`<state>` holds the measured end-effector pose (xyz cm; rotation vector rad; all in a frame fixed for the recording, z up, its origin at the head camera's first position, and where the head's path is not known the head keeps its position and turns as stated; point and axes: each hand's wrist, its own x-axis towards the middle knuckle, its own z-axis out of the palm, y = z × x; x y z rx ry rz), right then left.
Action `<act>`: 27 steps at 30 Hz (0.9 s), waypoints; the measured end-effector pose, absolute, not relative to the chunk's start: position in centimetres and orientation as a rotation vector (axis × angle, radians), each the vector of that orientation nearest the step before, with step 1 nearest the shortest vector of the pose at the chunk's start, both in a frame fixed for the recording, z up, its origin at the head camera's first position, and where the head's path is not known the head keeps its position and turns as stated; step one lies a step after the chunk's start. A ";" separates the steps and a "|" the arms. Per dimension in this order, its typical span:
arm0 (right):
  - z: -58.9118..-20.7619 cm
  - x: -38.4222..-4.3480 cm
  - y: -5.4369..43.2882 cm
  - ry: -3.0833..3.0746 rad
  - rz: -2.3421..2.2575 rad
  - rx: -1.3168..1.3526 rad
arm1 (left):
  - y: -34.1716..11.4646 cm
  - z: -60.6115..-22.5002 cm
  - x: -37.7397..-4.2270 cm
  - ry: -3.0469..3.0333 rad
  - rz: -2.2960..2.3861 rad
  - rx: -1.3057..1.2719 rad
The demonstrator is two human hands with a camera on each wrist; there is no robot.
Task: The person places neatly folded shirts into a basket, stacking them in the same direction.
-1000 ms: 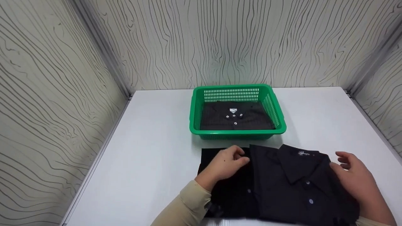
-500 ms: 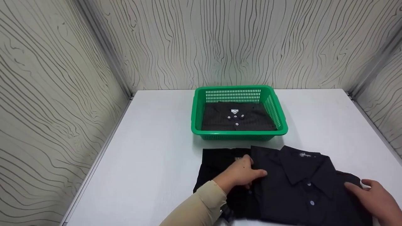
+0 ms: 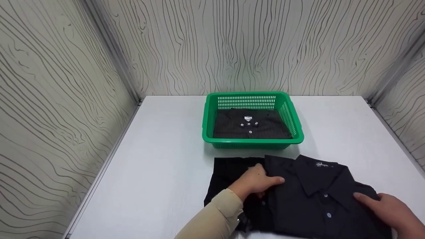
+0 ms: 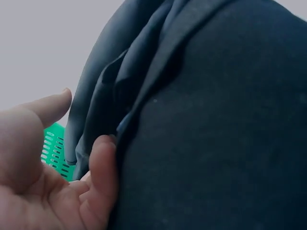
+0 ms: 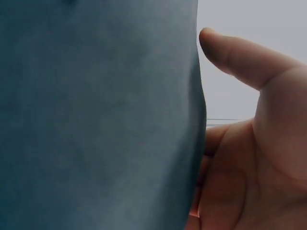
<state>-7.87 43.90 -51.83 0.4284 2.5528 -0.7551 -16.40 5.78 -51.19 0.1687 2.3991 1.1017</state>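
A folded dark navy collared shirt with pale buttons lies on the table at the front right. Its left part overlaps a folded black shirt. My left hand holds the navy shirt's left edge, thumb on top and fingers tucked under. In the left wrist view, layered folds of cloth hang beside the curled fingers. At the opposite side, my right hand grips the right edge, its thumb over the cloth. The right wrist view shows the other fingers partly hidden behind the fabric.
Behind the shirts stands a green plastic basket with slotted walls. Inside it lies a folded dark striped shirt with a white label. Wood-grain patterned panels enclose the white table at the back and sides.
My left hand has moved right, from over the black shirt to the navy shirt's left edge. My right hand has moved down from near the collar to the right edge, where more cloth now shows.
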 end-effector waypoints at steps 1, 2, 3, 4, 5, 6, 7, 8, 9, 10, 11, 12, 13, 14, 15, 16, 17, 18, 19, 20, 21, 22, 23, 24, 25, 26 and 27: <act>-51.8 -7.8 43.8 2.553 -0.752 0.418 | 5.8 -51.1 -16.4 2.397 1.094 0.170; -51.9 -7.7 43.7 2.551 -0.753 0.411 | 5.9 -51.1 -16.4 2.396 1.082 0.172; -52.0 -7.6 43.5 2.548 -0.762 0.402 | 5.9 -51.0 -16.4 2.392 1.067 0.173; -52.1 -7.6 43.4 2.542 -0.777 0.398 | 5.9 -50.9 -16.4 2.389 1.051 0.173; -52.2 -7.5 43.3 2.534 -0.798 0.393 | 5.9 -50.8 -16.4 2.393 1.021 0.178; -52.3 -7.5 43.1 2.526 -0.819 0.387 | 6.0 -50.7 -16.3 2.401 0.983 0.190; -52.3 -7.5 42.9 2.523 -0.833 0.377 | 6.1 -50.6 -16.3 2.410 0.944 0.201; -52.3 -7.5 42.7 2.517 -0.853 0.373 | 6.2 -50.6 -16.3 2.420 0.900 0.217; -52.2 -7.4 42.5 2.514 -0.870 0.365 | 6.4 -50.5 -16.3 2.430 0.856 0.232; -52.2 -7.4 42.3 2.509 -0.889 0.360 | 6.5 -50.5 -16.2 2.445 0.811 0.250; -52.2 -7.4 42.2 2.507 -0.900 0.353 | 6.7 -50.4 -16.2 2.458 0.771 0.267; -52.1 -7.3 42.2 2.506 -0.907 0.351 | 6.9 -50.4 -16.2 2.467 0.752 0.277; -52.0 -7.2 42.1 2.503 -0.920 0.352 | 7.0 -50.3 -16.1 2.472 0.749 0.274; -51.9 -7.0 42.2 2.503 -0.923 0.351 | 7.2 -50.3 -16.1 2.475 0.753 0.262; -51.8 -6.9 42.2 2.506 -0.923 0.345 | 7.3 -50.4 -16.0 2.477 0.765 0.245; -51.7 -6.8 42.3 2.503 -0.934 0.339 | 7.3 -50.4 -16.0 2.476 0.789 0.221; -51.6 -6.7 42.5 2.500 -0.945 0.329 | 7.3 -50.4 -16.0 2.474 0.818 0.192; -51.5 -6.6 42.6 2.495 -0.961 0.320 | 7.3 -50.4 -16.0 2.474 0.848 0.164; -51.4 -6.5 42.8 2.492 -0.983 0.306 | 7.2 -50.5 -16.1 2.476 0.868 0.139; -51.4 -6.4 42.9 2.487 -1.006 0.291 | 7.2 -50.5 -16.1 2.479 0.876 0.126; -51.3 -6.3 43.1 2.472 -1.044 0.280 | 7.1 -50.6 -16.2 2.485 0.880 0.125; -51.3 -6.2 43.2 2.457 -1.081 0.269 | 7.0 -50.6 -16.3 2.488 0.878 0.129; -51.3 -6.2 43.3 2.440 -1.118 0.258 | 7.0 -50.6 -16.3 2.492 0.865 0.140; -51.4 -6.1 43.3 2.420 -1.161 0.251 | 7.0 -50.7 -16.4 2.498 0.846 0.158; -51.5 -6.0 43.3 2.401 -1.205 0.242 | 7.0 -50.7 -16.4 2.500 0.828 0.177; -51.6 -5.9 43.3 2.369 -1.268 0.238 | 7.0 -50.7 -16.4 2.502 0.810 0.194; -51.7 -5.8 43.4 2.340 -1.324 0.233 | 7.1 -50.6 -16.4 2.504 0.791 0.208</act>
